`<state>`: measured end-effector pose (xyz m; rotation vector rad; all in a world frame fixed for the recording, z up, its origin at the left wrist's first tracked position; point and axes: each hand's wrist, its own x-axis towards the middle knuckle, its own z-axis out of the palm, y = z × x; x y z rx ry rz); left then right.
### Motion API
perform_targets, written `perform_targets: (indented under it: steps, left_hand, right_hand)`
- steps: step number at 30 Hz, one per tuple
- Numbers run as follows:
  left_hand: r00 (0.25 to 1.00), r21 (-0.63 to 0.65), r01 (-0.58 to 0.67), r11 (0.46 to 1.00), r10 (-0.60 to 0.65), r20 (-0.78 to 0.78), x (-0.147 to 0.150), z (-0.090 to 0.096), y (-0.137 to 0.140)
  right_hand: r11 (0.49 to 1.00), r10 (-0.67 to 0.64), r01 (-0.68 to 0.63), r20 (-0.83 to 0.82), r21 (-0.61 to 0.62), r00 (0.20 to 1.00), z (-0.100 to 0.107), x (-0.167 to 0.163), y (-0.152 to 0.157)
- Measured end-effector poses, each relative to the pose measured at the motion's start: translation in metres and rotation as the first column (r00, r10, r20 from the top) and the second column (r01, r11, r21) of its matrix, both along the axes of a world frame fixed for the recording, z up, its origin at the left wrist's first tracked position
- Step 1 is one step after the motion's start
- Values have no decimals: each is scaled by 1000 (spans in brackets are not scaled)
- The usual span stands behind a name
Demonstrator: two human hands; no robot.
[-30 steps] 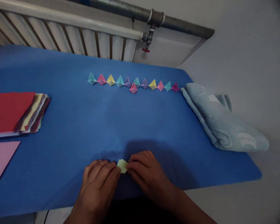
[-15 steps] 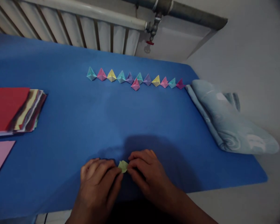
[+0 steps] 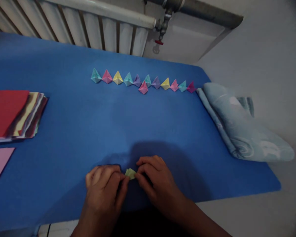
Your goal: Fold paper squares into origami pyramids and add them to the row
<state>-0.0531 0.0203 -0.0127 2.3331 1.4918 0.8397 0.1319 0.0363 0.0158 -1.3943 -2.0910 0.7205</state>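
Between my hands, close to the front edge of the blue table (image 3: 88,128), is a small folded piece of yellow-green paper (image 3: 131,173). My left hand (image 3: 102,189) pinches its left side between thumb and fingers. The right side is pinched by my right hand (image 3: 158,186). My fingertips cover both ends of the paper, so only its middle shows. Farther back, several small folded paper shapes stand in a row, among them a yellow one (image 3: 117,78) and a purple one (image 3: 156,83). One pink folded shape (image 3: 143,88) sits just in front of that row.
On the left lies a stack of coloured paper (image 3: 8,113), red on top, with a pink sheet (image 3: 0,164) nearer me. A folded light-blue blanket (image 3: 241,128) rests along the right edge. Behind the table are a white radiator (image 3: 93,29) and a pipe valve (image 3: 159,42).
The yellow-green paper looks flatter, with less of its front showing. Both hands keep their pinch and have barely shifted. The whole view has moved slightly.
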Motion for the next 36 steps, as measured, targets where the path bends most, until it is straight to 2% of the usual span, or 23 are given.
perform_targets:
  steps: [12, 23, 31, 36]
  left_hand:
    - [998, 21, -61, 998, 61, 8, 5, 2, 0]
    - [998, 64, -61, 996, 62, -17, 5, -1, 0]
    - [993, 51, -87, 995, 91, -78, 1, -5, 1]
    - [991, -37, -83, 996, 79, -108, -3, 2, 3]
  right_hand:
    - [999, -19, 19, -15, -35, 1000, -2, 0, -3]
    - [997, -50, 51, 6, -50, 999, -3, -2, -3]
    - [993, -91, 93, 29, -74, 995, 0, -4, -3]
    - [995, -71, 72, 22, -73, 997, 1, -2, 1]
